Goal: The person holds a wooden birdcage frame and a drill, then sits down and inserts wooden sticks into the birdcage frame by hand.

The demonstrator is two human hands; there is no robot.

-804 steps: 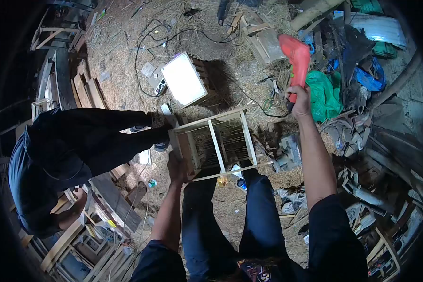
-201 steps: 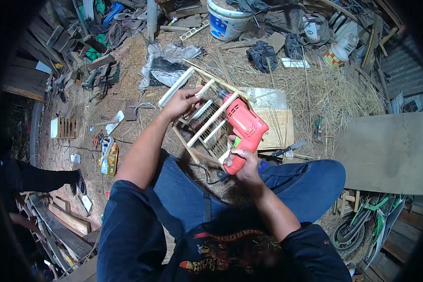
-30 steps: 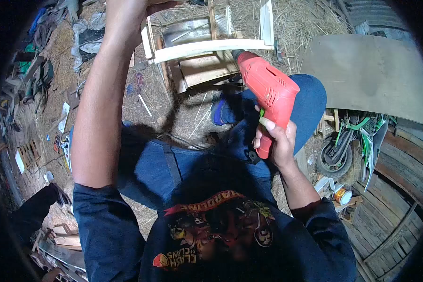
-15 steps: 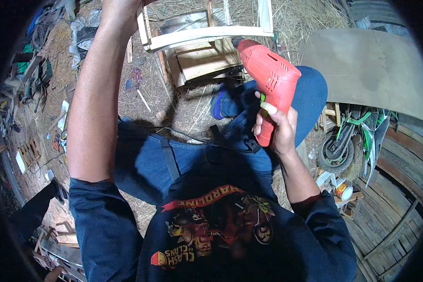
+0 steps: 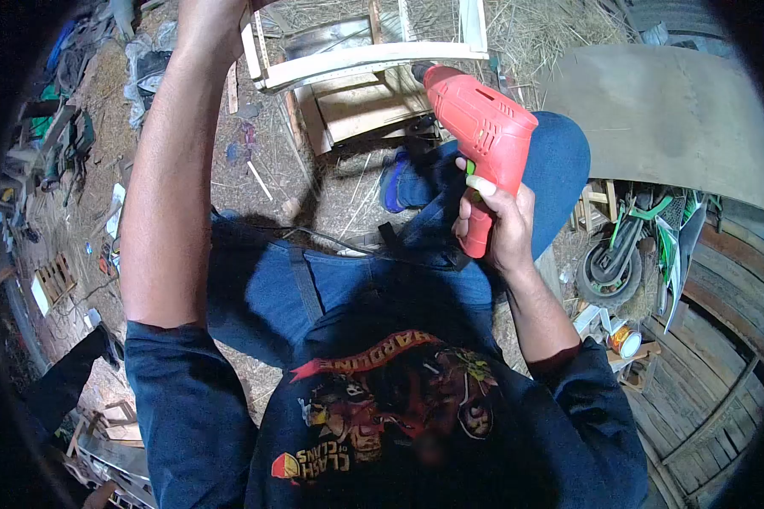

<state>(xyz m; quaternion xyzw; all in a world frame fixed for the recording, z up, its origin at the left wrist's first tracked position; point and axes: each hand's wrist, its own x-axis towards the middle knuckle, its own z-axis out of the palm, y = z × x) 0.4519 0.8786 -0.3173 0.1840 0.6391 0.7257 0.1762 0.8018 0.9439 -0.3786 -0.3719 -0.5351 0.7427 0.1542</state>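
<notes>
My right hand is closed around the handle of a red power drill, with the thumb lying across the grip beside a green trigger. The drill's dark chuck points up and left, right by the curved front rail of a pale wooden frame. Whether its tip touches the rail I cannot tell. At the top edge my left hand is partly cut off; it appears wrapped around the frame's left upright, most fingers out of view.
Beneath the frame lies a wooden box on straw-strewn ground. A large board and a small motorbike are at the right. Scraps and tools litter the left side. A dark cable crosses near my legs, and another person's leg shows lower left.
The frame and the drill have shifted slightly up and to the left in view. Both hands keep their hold.
</notes>
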